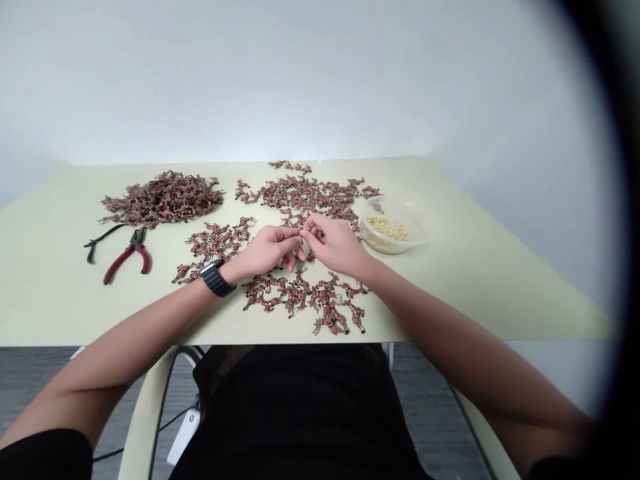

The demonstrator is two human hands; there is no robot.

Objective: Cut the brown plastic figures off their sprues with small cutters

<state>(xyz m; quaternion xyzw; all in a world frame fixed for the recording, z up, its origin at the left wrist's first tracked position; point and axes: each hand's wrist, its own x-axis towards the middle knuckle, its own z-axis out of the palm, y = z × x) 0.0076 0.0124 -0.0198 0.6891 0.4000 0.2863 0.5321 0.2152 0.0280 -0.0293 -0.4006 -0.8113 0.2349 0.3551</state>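
My left hand point(274, 251), below a dark wristwatch point(218, 278), has its thumb and index finger pinched together. Its fingertips meet those of my right hand point(333, 241), which is also closed in a pinch. Whatever lies between the fingertips is too small to make out. Small brown animal figures surround both hands: a spread group point(310, 193) behind them, another point(325, 300) in front, and a third point(215, 241) to the left. Just right of my right hand stands a clear round bowl point(417, 233) holding small gold-coloured pieces point(389, 228).
A dense heap of brown figures point(167, 199) lies at the back left of the pale table point(465, 280). Red-handled pliers point(131, 255) and a black-handled tool point(103, 241) lie in front of it. A wall rises behind the table.
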